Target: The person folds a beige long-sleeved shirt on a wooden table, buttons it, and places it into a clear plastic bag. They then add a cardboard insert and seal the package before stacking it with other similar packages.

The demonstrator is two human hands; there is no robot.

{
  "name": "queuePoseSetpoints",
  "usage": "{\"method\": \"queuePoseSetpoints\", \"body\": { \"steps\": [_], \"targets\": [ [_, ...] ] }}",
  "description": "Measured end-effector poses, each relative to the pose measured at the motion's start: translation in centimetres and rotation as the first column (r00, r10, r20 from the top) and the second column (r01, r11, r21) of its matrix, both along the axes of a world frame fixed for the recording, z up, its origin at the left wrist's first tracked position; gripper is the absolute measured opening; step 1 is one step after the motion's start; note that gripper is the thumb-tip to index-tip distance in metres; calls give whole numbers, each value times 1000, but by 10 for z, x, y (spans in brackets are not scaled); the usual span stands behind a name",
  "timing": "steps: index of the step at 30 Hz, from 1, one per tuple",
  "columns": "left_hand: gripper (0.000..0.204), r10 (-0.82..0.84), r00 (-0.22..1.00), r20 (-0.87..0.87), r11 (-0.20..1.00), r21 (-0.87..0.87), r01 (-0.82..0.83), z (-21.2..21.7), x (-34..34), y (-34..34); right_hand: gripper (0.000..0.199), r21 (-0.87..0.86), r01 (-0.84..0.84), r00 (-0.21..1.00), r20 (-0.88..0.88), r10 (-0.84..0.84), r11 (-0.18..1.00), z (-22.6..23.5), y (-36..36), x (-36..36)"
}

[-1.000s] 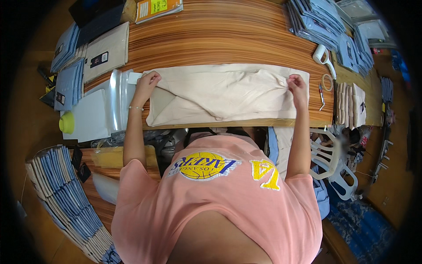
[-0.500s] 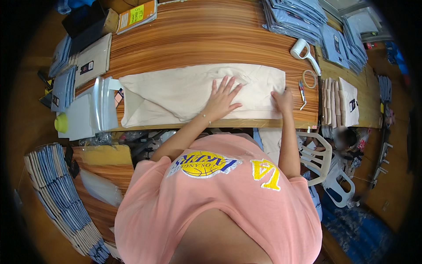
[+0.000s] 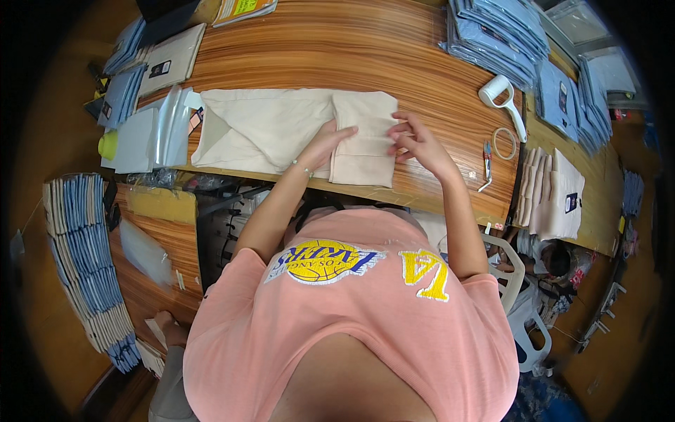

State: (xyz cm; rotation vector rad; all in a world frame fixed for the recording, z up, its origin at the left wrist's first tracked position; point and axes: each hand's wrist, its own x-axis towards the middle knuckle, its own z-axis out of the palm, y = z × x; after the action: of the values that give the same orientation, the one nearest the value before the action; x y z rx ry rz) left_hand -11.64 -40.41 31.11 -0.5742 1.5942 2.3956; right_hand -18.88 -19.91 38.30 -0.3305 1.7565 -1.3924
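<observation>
A long cream garment lies flat along the near side of the wooden table, with its right end doubled back over itself into a neat rectangle. At the inner edge of that folded part is my left hand, its thumb on top and its other fingers tucked into the fold, partly hidden. My right hand stands at the garment's right fold, fingers spread and curved, fingertips close to the edge; whether they touch it I cannot make out. A triangular flap shows at the garment's left end.
Clear plastic bags lie left of the garment. To the right are a lint roller, a tape ring and small snips. Bagged blue garments are piled at the far right; a folded stack stands lower left.
The garment's right end has been folded over to the left. My left hand has gone from lying spread on the cloth to the fold's inner edge; my right hand has moved left and opened.
</observation>
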Motion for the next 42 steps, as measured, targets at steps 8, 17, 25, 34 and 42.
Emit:
{"method": "queuePoseSetpoints", "body": {
  "steps": [8,17,25,34,42],
  "targets": [
    [50,-46,941,-335,480,-833,-274,12,-3,4,25,134,34,636,-767,82,990,-71,4,7],
    [93,-377,923,-71,57,-997,-53,-27,66,94,60,359,-153,62,-926,372,921,-74,21,-57],
    [71,-256,965,60,27,-997,69,-21,72,99,51,543,-523,-354,-840,412,657,-75,-36,-100],
    [44,-152,985,86,988,-24,155,47,122,-3,40,572,-814,62,-87,994,101,56,-82,-74],
    [40,306,937,-169,683,-647,-339,-2,60,-127,48,320,-384,821,-311,479,866,-51,-141,-118]
  ]
}}
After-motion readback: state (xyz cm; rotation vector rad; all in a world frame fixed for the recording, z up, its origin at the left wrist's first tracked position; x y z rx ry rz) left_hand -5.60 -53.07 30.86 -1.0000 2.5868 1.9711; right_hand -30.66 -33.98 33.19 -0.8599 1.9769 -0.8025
